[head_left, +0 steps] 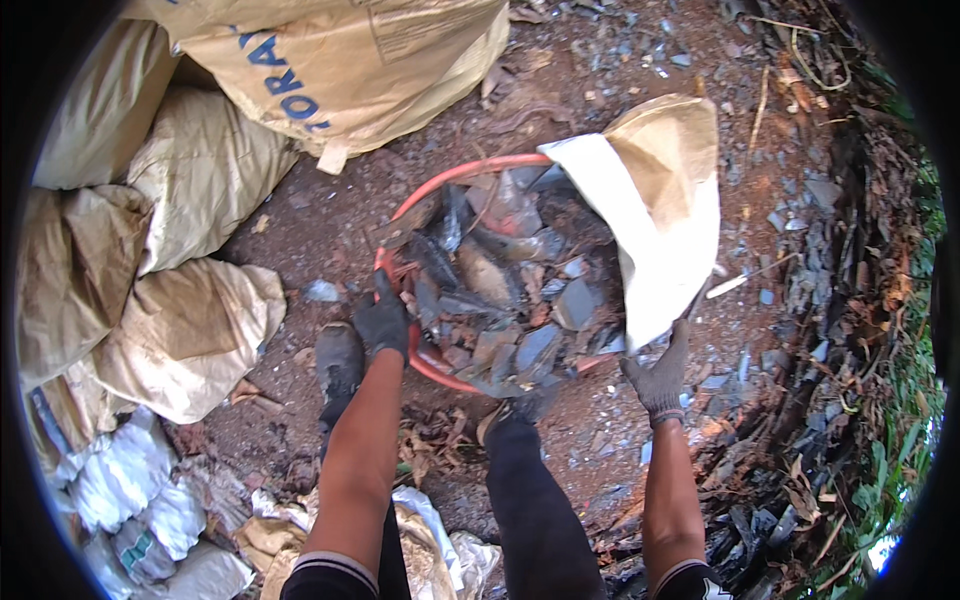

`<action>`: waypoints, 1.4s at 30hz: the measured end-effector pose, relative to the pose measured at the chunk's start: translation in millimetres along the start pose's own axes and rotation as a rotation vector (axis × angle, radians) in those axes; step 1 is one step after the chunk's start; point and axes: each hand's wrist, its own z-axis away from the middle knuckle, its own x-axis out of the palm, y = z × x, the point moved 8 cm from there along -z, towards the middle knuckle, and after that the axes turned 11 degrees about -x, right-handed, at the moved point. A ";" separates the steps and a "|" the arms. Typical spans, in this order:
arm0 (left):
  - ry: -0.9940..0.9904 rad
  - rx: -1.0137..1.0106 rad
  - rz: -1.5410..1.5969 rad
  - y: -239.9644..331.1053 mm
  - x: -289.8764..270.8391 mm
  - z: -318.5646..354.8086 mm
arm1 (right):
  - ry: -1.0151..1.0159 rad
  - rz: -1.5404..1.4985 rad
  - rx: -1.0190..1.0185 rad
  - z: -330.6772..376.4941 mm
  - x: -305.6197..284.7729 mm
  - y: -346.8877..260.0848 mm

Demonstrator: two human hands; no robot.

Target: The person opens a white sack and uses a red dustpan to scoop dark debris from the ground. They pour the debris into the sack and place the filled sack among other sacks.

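Observation:
A round orange-red basin (pixel 436 184) sits on the ground before me, heaped with broken grey slate-like pieces (pixel 575 304) and dirt. My left hand (pixel 384 322), in a dark glove, grips the basin's left rim, one finger stretched along it. A paper sack (pixel 668 190), white on one face and brown on the other, covers the right side of the basin and hides the rim there. At the sack's lower edge is my right hand (pixel 660 382), in a greyish glove, its thumb and fingers closed on the sack; the fingertips are partly hidden.
Filled brown sacks (pixel 205 170) lie along the left, with a large printed one (pixel 350 70) at the top. White plastic bags (pixel 150 510) are heaped at lower left. My feet stand just below the basin. Slate chips, leaves and roots (pixel 800 440) cover the right bank.

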 end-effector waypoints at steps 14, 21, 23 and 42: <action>-0.083 -0.016 0.238 3.6 1.0 27.3 | -0.066 -0.065 0.138 29.0 44.0 5.6; -0.081 -0.009 0.069 16.1 -9.0 28.0 | -0.463 0.068 0.149 34.8 43.7 -30.3; -0.062 0.063 0.007 22.3 -13.7 33.3 | -0.505 0.110 0.159 25.4 39.9 -44.8; -0.449 1.699 -0.544 380.6 136.7 338.5 | 0.613 -0.951 0.603 -0.3 3.2 101.1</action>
